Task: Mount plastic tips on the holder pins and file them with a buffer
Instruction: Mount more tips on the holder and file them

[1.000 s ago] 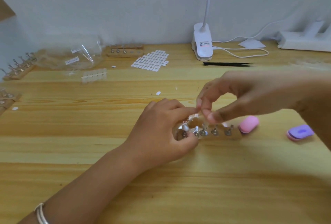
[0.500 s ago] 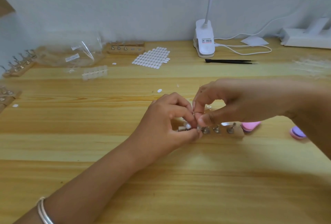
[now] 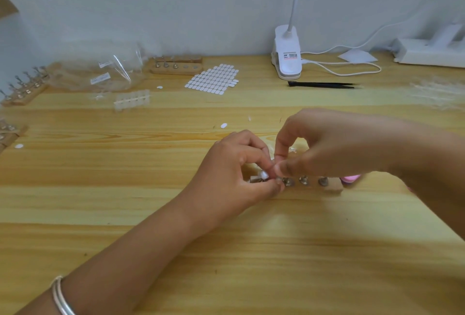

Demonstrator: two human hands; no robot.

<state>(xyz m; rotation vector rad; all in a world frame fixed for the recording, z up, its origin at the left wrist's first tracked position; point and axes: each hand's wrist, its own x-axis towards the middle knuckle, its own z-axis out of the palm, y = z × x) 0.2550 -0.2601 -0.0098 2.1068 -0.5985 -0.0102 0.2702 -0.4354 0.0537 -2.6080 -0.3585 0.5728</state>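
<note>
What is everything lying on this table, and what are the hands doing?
table: one, light wood
pin holder: one, wooden with metal pins, under the hands
plastic tip: one, white, mounted near its left end
buffer: one, pink, right of it, partly hidden
spare holder: one, wooden, back centre
holder racks: at least two, wooden, left edge
adhesive tab sheet: one, white, beside the spare holder
tweezers: one, black, back right
clip lamp: one, white, by the wall
plastic bags: count unclear, clear, back left
tip strip: one, clear, before the bags
bangle: one, silver, left wrist
left hand: grips the pin holder's left end
right hand: fingers pinched over a pin; contents too blurred
</note>
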